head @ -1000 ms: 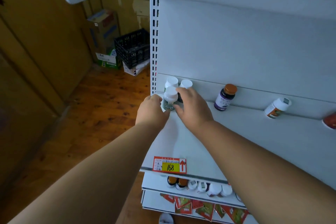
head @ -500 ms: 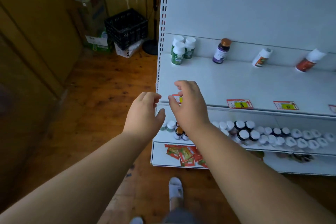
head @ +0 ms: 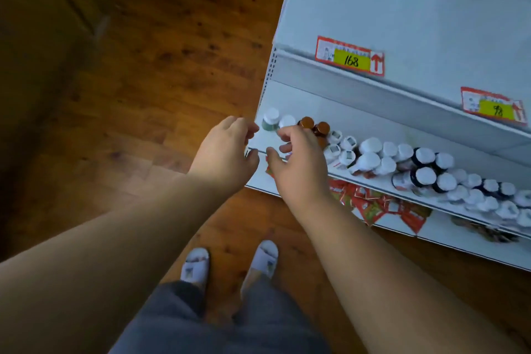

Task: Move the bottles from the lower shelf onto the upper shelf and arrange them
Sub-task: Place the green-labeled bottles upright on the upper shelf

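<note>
Barely started imo: upper shelf (head: 402, 23) mostly bare, lower shelf (head: 359, 123) w/ tons of bottles (head: 373, 156) left. Left hand (head: 224, 152) & right hand (head: 298, 164) loosely curled, holding nothing.

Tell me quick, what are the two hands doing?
Left hand: open, fingers loosely curled, holding nothing.
Right hand: open, fingers loosely curled, holding nothing.

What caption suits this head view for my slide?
Both bare hands, left hand and right hand, reach toward white-capped green bottles on the lower shelf.
</note>
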A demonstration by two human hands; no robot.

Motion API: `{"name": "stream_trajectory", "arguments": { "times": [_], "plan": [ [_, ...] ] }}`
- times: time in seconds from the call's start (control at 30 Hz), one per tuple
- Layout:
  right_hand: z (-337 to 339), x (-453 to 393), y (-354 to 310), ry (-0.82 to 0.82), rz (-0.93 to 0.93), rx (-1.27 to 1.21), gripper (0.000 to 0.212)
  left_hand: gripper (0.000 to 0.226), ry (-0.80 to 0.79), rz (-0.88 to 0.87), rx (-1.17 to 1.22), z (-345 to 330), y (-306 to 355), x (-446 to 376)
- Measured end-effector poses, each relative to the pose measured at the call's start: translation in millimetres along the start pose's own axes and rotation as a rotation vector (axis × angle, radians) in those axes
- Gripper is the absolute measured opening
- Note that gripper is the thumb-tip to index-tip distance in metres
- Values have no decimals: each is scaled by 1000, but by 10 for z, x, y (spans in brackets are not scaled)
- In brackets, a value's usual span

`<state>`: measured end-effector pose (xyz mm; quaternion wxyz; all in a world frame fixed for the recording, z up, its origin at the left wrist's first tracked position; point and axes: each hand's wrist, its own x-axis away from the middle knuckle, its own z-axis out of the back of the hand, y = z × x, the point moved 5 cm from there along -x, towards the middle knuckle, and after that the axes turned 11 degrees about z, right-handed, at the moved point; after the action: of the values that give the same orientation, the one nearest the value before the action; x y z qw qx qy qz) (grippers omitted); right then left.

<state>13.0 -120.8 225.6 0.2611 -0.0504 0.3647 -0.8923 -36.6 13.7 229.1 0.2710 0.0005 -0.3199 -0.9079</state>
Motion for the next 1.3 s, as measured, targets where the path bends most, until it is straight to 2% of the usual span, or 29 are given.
{"name": "stream_trajectory", "arguments": {
  "times": [0.37,0.57,0.7,0.8,0.93,1.03,1.1,1.2,1.3],
  "plan": [
    [-1002,-745,1447,-124,-72,189,32,38,-111,111,94,-1504,-770,-824],
    [-1292,-1272,1702,-136,-27,283,38,40,-98,158,149,-1887,-1058,-1267],
    [-1489,-1441,1812,-199,-25,346,46,38,-145,180,203,-2079,-1105,-1494],
    [-1557,-1475,1872,-183,-32,386,41,41,-146,192,260,-2172,-1122,-1581],
    [-1497,-1390,1754,-109,-46,286,44,43,-40,253,399,-2094,-1189,-1584],
    [-1363,-1265,1538,-1,-162,50,52,27,-102,364,599,-1917,-1208,-1432],
    [-1243,-1157,1351,37,-286,-131,44,19,-142,469,762,-1687,-1168,-1218],
    [-1007,-934,920,38,-371,-235,31,23,-141,558,848,-1187,-1040,-788],
    [-732,-615,450,34,-409,-255,44,31,-151,588,875,-656,-854,-390]
  ]
}}
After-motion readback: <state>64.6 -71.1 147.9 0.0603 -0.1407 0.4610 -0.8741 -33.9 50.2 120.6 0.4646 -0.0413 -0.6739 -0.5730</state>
